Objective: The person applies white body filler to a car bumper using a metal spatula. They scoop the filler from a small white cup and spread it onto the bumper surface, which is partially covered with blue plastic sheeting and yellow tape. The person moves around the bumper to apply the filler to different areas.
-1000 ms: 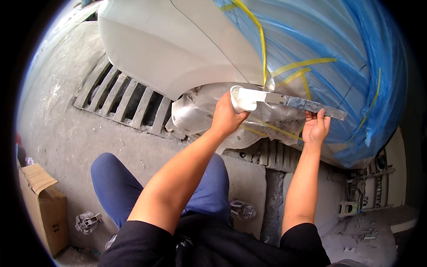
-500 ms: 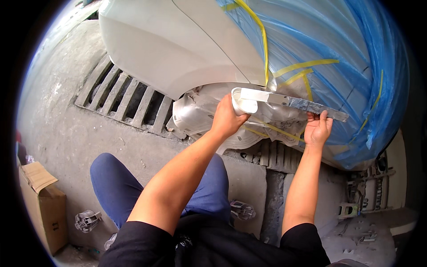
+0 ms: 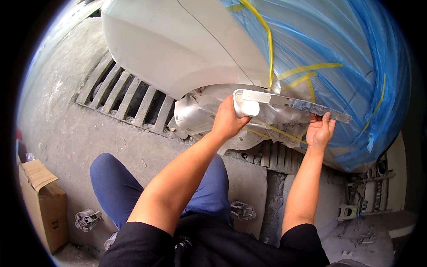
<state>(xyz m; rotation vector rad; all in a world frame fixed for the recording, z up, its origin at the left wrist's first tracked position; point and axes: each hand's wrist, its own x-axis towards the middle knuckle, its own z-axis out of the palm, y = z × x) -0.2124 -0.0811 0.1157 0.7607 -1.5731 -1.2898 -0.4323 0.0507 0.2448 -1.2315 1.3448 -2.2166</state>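
Observation:
My left hand (image 3: 227,119) is wrapped around a white cup (image 3: 249,108), which is tilted over. A long, flat mixing stick (image 3: 279,101) reaches from the cup's rim out to the right. Its cup end is pale and smooth, while the outer part is grey and crusted. Near that crusted end, the fingers of my right hand (image 3: 320,131) close on the stick from below. What is inside the cup is hidden.
A white car panel (image 3: 178,49) curves above a wheel arch covered with masking sheeting (image 3: 195,118). Blue plastic film (image 3: 338,26) with yellow tape covers the right side. A slotted floor grate (image 3: 129,100) lies left; a cardboard box (image 3: 44,209) stands lower left. Clear plastic parts (image 3: 87,220) lie nearby.
Both hands, the cup and the stick sit very slightly further right and lower in view, as does the car. Their grips look the same.

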